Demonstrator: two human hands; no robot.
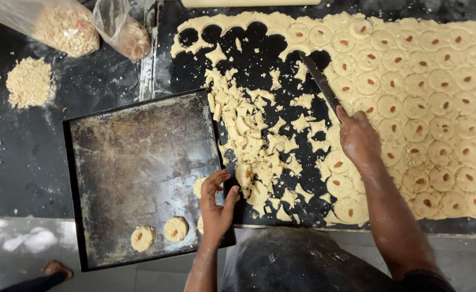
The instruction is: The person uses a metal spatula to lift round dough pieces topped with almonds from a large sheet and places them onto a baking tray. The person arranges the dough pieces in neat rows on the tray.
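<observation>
Rolled dough sheet (411, 81) is lying stamped into almond-topped rounds under the right hand (358, 138), which is clamping a knife (322, 81). Left hand (216, 203), fingers curled narrow, is setting a cookie round (199, 186) onto the baking tray (135, 157); more rounds need lifting next.

Both forearms are bare, dusted with pale flour, most thickly along the right forearm (389, 216) at the lower right of the frame. The left hand (216, 208) and right hand (358, 138) wear no gloves, rings or watch. A dark, flour-smudged garment (286, 262) covers the body at bottom centre.
</observation>
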